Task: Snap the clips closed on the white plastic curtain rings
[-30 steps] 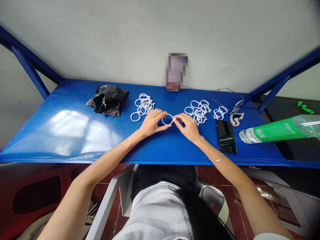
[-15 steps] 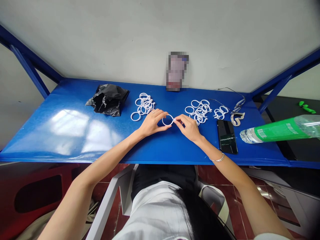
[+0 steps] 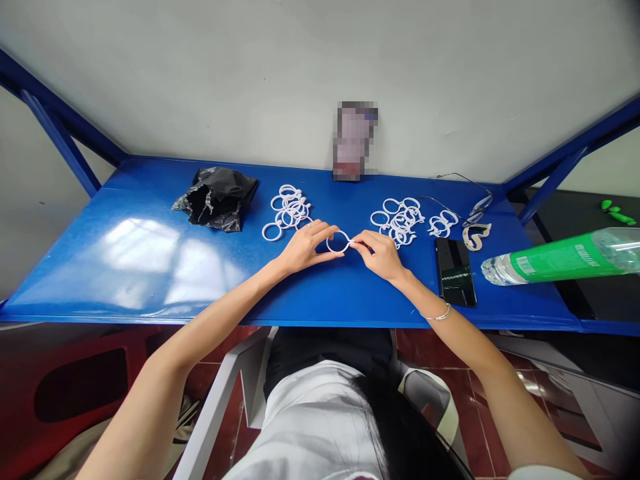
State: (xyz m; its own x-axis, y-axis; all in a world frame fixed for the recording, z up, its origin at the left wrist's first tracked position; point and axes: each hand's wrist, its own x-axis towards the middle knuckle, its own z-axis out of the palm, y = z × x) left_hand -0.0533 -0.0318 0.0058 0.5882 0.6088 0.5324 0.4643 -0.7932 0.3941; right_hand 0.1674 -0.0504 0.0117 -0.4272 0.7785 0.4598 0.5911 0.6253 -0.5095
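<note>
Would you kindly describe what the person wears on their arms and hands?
Both forearms are bare, with no gloves. The left hand has a thin ring on one finger. The right hand is plain, with a slim silver bracelet at its wrist. A white sleeve edge shows at the right upper arm.

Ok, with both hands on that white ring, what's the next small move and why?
Probably press the ring's right-hand ends together. The left hand steadies its left side while the right hand's fingertips pinch at its right edge, where a joint seems to sit. Whether it is already shut is too small to tell.
</note>
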